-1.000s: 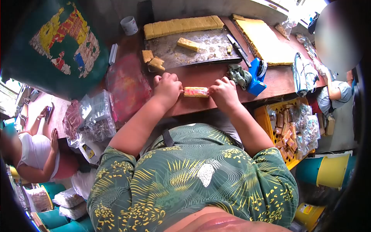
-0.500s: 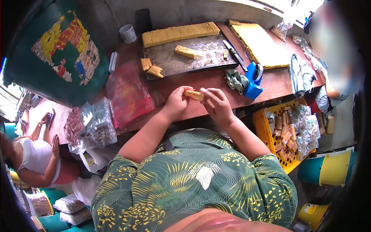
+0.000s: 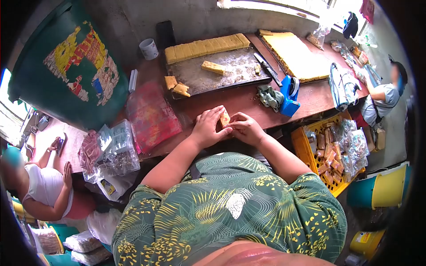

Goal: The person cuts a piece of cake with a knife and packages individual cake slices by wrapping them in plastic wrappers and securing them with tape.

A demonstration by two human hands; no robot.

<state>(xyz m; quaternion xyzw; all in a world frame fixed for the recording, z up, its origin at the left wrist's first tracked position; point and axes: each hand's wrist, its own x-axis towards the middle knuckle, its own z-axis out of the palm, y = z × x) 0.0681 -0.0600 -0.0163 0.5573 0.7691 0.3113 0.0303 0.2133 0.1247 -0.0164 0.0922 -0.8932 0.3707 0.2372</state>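
My left hand (image 3: 207,128) is closed around a small wrapped cake bar (image 3: 225,118) at the front edge of the table. On its right side, my right hand (image 3: 246,128) pinches the lower end of the same bar. Beyond them a dark baking tray (image 3: 195,73) holds a row of sliced yellow cake (image 3: 207,48), one loose bar (image 3: 213,67) and broken pieces (image 3: 181,89). A knife (image 3: 268,69) lies along the tray's right side. Right of my hands are a blue tape dispenser (image 3: 290,96) and a crumpled green cloth (image 3: 270,97).
Red plastic sheets (image 3: 152,116) lie on the table's left part, with a cup (image 3: 148,48) behind. A sheet of uncut cake (image 3: 298,55) is at the back right. A yellow crate (image 3: 306,150) holds wrapped bars. One person sits at each side.
The bar has turned from lying crosswise to standing more upright between my hands. Both hands have come closer together, and the view has shifted slightly.
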